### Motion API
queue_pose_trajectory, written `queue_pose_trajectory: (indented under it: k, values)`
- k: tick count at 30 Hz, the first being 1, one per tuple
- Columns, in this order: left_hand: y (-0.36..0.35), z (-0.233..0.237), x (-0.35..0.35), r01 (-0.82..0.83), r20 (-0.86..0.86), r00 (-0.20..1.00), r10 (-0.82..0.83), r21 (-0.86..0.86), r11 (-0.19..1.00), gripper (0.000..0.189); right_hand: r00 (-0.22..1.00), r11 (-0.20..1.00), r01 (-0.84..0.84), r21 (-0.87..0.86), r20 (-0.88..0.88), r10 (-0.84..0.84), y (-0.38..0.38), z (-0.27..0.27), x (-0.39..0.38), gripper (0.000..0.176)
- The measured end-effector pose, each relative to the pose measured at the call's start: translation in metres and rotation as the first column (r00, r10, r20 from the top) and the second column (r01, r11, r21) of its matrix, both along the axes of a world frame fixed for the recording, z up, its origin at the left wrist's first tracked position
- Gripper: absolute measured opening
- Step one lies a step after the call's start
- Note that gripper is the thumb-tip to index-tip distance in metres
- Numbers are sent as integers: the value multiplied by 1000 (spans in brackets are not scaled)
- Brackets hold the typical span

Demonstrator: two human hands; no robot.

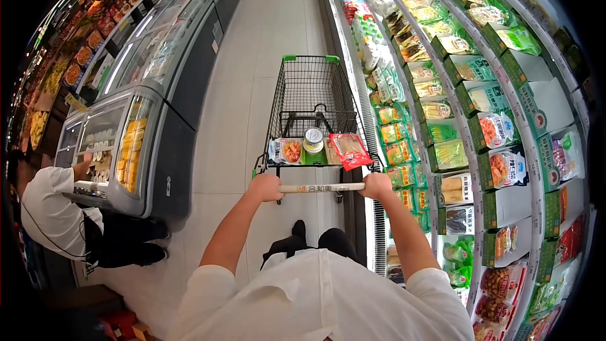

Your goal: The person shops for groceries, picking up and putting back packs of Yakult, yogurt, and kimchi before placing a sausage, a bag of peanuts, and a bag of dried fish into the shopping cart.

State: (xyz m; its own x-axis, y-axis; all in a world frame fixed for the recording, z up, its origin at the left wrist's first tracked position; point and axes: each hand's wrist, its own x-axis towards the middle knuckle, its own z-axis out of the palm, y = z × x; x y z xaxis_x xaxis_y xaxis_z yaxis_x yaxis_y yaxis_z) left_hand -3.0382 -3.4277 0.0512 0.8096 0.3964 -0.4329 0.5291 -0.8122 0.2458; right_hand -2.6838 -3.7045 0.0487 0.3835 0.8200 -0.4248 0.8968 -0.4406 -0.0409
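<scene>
My left hand (265, 187) is wrapped round the left end of the shopping cart's pale handle bar (322, 187). At the bar's right end, my right hand (377, 185) grips it too. Ahead of the bar stands the black wire shopping cart (309, 82) with green corners. Near the handle, its child-seat part carries a white-lidded tub (313, 140), a red-and-clear food packet (350, 150) and a pack with orange-red food (291, 151). The deeper basket beyond shows bare wire.
Refrigerated shelves (442, 76) of packaged food run close along the cart's right. On the left are glass-topped freezers (158, 50), with a person in a white shirt (53, 208) beside them. The tiled aisle (274, 0) stretches ahead.
</scene>
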Motion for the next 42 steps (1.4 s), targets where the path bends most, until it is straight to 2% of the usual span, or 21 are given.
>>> queue_pose_trajectory:
  k: [3,17,19,20,23,28,29,31,33,34,36,37,38,39,40,41,42]
  values:
    - [37,-1,28,25,-53,998,-24,12,1000,37,1000,1000,-13,-23,-10,13,35,-2,26,39]
    - [178,0,153,-9,-66,998,11,34,999,41,999,1000,-16,12,-36,16,180,-5,151,35]
    - [194,3,170,-29,-68,997,31,36,999,41,1000,998,-11,54,-23,12,196,-10,169,34]
    - [202,3,178,-37,-68,997,40,41,998,41,1000,988,-24,155,9,23,202,-19,178,34]
    - [223,-5,197,-44,-37,998,47,65,997,40,998,978,-60,198,29,55,222,-26,203,34]
    - [236,-7,217,-141,30,990,140,12,990,41,996,949,-83,304,-5,89,240,-32,232,31]
    - [236,0,223,-143,21,989,144,-33,989,47,993,933,-108,343,-14,120,239,-36,239,31]
    - [235,9,229,-160,6,987,161,-82,984,52,994,955,-78,286,-49,96,243,-31,244,36]
    - [235,12,234,-160,155,966,206,-265,951,51,984,960,-106,260,-112,139,245,-16,249,40]
    - [234,7,237,-168,149,966,213,-268,949,51,971,953,-103,286,-178,158,247,-5,248,46]
    - [236,-4,250,-258,403,748,527,-556,790,45,899,946,39,322,-425,107,250,10,248,48]
    - [236,-10,261,-262,394,749,533,-563,784,45,829,924,148,353,-553,78,253,11,249,47]
    - [238,-17,276,-350,388,629,674,-632,691,45,828,927,148,343,-556,74,260,11,248,47]
    - [243,-26,293,-419,369,487,792,-696,582,45,791,884,173,434,-596,137,275,14,242,42]
    - [248,-42,311,-353,317,307,897,-838,416,51,751,832,204,516,-627,205,292,17,235,37]
    - [256,-45,329,-357,313,301,901,-839,411,51,749,836,198,512,-629,208,310,18,227,37]
    - [268,-44,347,-335,-22,45,999,-942,-5,44,746,838,185,513,-628,219,334,19,218,34]
